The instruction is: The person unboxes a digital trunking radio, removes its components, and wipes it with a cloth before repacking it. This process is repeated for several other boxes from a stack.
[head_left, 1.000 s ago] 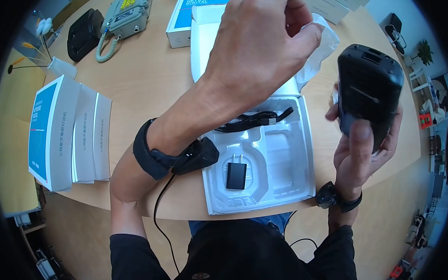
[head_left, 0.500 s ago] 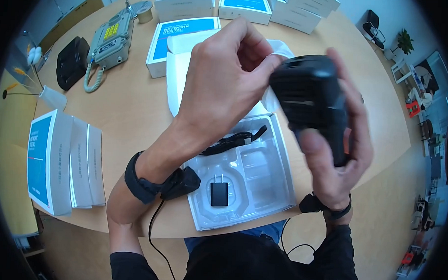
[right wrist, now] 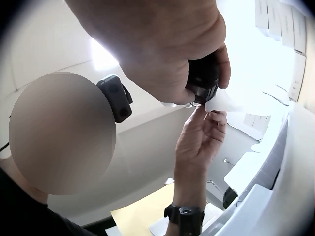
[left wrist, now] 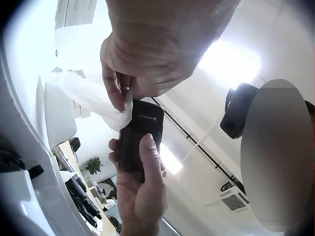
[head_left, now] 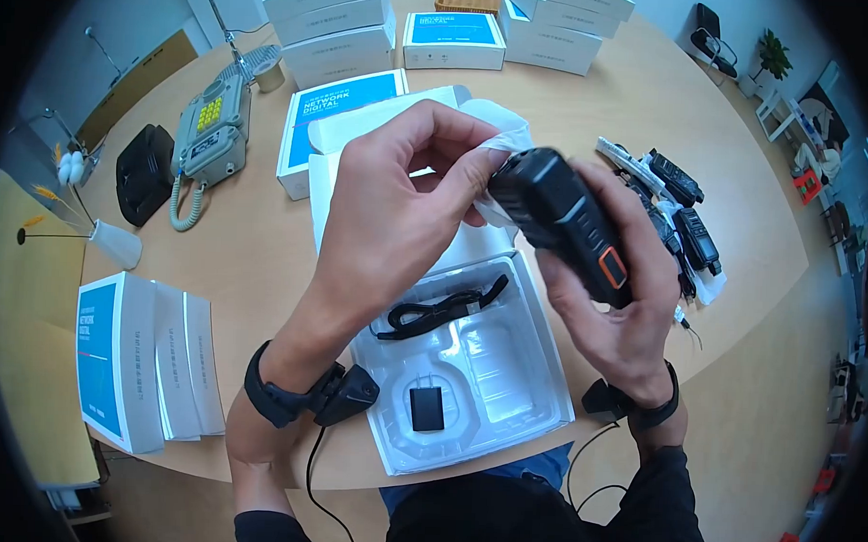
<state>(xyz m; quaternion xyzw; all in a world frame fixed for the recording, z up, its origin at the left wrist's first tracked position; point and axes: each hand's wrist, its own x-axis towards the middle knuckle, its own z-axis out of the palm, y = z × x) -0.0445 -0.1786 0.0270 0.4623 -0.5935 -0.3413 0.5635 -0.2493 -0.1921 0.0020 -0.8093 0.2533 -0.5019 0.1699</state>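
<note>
My right hand (head_left: 629,287) grips a black handheld radio (head_left: 565,213) with an orange-ringed button on its side, tilted above the open box. With thumb and fingers, my left hand (head_left: 399,189) pinches a thin white plastic bag (head_left: 506,135) at the radio's top end. In the left wrist view the bag (left wrist: 106,105) overlaps one edge of the radio (left wrist: 142,118), and my right thumb lies across its face. Below both hands, the white box's moulded tray (head_left: 507,369) holds a coiled black cable (head_left: 437,314) and a black charger plug (head_left: 426,408).
Several radios (head_left: 693,237) with loose wrapping lie at the right. White-and-blue boxes stand upright at the left (head_left: 125,365); more boxes (head_left: 337,43) are stacked at the back. A grey telephone (head_left: 209,129) and a white vase (head_left: 115,244) stand at the left.
The radio has come left toward my left hand and turned, so its orange-ringed side button now shows. My left hand keeps its pinch on the white bag. The head view has shifted.
</note>
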